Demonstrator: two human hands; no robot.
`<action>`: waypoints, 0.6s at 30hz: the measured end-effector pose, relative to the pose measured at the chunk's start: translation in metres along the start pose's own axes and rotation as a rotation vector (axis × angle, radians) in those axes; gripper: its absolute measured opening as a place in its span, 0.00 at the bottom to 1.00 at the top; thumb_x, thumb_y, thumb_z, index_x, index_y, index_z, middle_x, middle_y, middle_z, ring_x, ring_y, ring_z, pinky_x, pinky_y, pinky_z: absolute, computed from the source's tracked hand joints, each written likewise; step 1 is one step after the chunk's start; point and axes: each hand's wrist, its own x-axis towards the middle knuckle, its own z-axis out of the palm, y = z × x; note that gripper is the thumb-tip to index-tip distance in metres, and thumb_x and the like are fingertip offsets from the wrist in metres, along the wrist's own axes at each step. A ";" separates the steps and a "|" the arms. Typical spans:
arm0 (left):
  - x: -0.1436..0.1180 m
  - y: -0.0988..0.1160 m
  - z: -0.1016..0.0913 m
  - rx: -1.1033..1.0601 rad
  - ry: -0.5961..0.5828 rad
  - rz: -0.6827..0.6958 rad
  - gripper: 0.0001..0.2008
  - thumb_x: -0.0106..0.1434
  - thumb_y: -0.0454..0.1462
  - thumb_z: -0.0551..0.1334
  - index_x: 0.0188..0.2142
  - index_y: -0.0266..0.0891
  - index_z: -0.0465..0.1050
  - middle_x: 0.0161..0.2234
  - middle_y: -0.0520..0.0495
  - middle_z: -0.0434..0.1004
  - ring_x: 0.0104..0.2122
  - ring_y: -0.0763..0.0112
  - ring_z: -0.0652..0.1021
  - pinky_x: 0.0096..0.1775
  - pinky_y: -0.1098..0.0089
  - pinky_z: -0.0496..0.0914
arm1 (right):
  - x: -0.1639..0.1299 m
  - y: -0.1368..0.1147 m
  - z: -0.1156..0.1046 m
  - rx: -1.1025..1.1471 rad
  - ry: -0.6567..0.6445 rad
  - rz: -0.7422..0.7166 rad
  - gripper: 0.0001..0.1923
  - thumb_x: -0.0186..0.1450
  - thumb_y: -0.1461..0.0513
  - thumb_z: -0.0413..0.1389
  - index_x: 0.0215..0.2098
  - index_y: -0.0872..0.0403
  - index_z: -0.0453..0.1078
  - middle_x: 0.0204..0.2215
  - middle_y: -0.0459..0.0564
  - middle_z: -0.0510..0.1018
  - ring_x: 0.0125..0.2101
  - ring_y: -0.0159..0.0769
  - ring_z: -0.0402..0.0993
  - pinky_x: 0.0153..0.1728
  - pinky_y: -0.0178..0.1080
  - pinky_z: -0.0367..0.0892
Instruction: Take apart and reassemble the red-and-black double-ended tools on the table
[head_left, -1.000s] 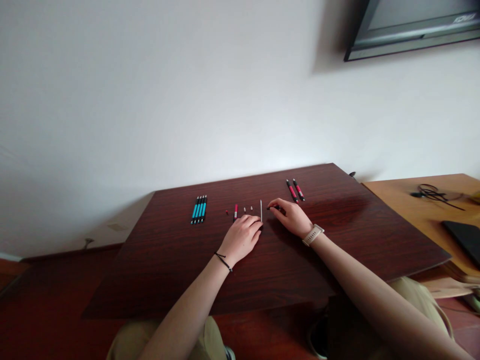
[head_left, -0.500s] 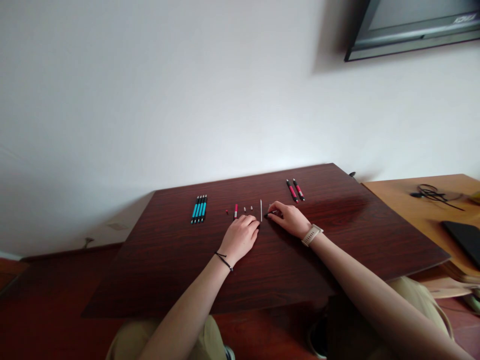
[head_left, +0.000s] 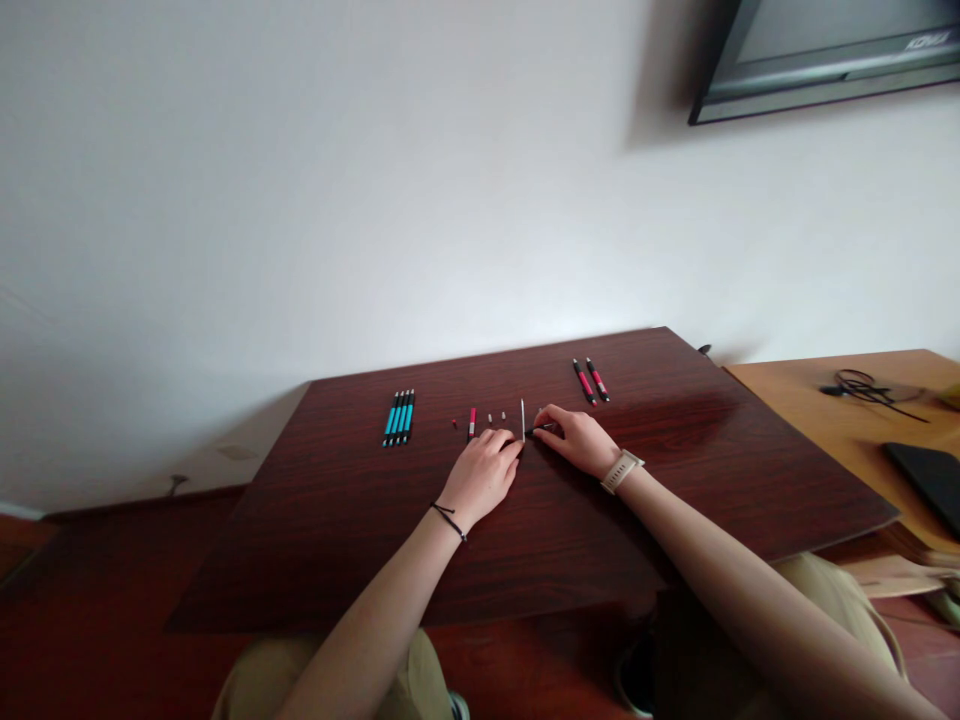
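My left hand (head_left: 481, 472) rests low on the dark wooden table (head_left: 315, 540), fingers bent and held together. Its fingertips are at the lower end of a thin white pen refill (head_left: 523, 418); whatever lies under them is hidden. Just right of the refill, my right hand (head_left: 579, 442) pinches a small black pen part (head_left: 531, 432), mostly covered by the fingers. Beyond my left hand lie a red pen barrel (head_left: 472, 418), a tiny red piece (head_left: 454, 423), a small pale pen tip (head_left: 490, 418) and another pale piece (head_left: 503, 415).
Several blue-and-black pens (head_left: 398, 418) lie side by side on the left. Two red-and-black pens (head_left: 591, 381) lie at the back right. A lighter wooden table (head_left: 795, 385) with a black cable (head_left: 862, 385) and a flat black device (head_left: 926, 482) adjoins on the right.
My left fingertips have shifted slightly right to the refill's lower end. My right hand has edged slightly left with the black part, nearer the refill.
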 end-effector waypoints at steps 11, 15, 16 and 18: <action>0.000 0.000 0.000 -0.006 0.006 0.004 0.15 0.75 0.34 0.57 0.57 0.41 0.76 0.52 0.41 0.77 0.52 0.57 0.76 0.57 0.54 0.75 | 0.000 -0.001 0.000 -0.001 0.000 -0.005 0.04 0.72 0.56 0.61 0.43 0.47 0.75 0.36 0.46 0.86 0.36 0.41 0.83 0.39 0.39 0.71; 0.000 0.000 -0.001 -0.008 -0.003 0.006 0.14 0.75 0.33 0.57 0.57 0.41 0.76 0.52 0.41 0.77 0.52 0.57 0.76 0.57 0.54 0.75 | 0.000 -0.002 -0.001 -0.003 0.008 0.002 0.04 0.71 0.57 0.61 0.43 0.47 0.75 0.36 0.47 0.86 0.36 0.42 0.83 0.40 0.39 0.71; 0.000 0.000 -0.001 -0.008 -0.005 0.005 0.14 0.75 0.33 0.58 0.57 0.41 0.76 0.52 0.41 0.77 0.52 0.57 0.76 0.57 0.55 0.75 | 0.000 -0.002 -0.001 -0.003 0.011 0.005 0.04 0.71 0.57 0.61 0.43 0.47 0.75 0.36 0.47 0.86 0.36 0.42 0.83 0.40 0.39 0.71; 0.000 0.000 -0.001 -0.008 -0.006 0.002 0.15 0.75 0.34 0.58 0.57 0.41 0.76 0.52 0.41 0.77 0.52 0.58 0.76 0.57 0.55 0.75 | -0.001 -0.002 -0.002 -0.003 0.015 0.007 0.04 0.71 0.57 0.61 0.43 0.47 0.75 0.36 0.47 0.86 0.36 0.41 0.83 0.40 0.39 0.72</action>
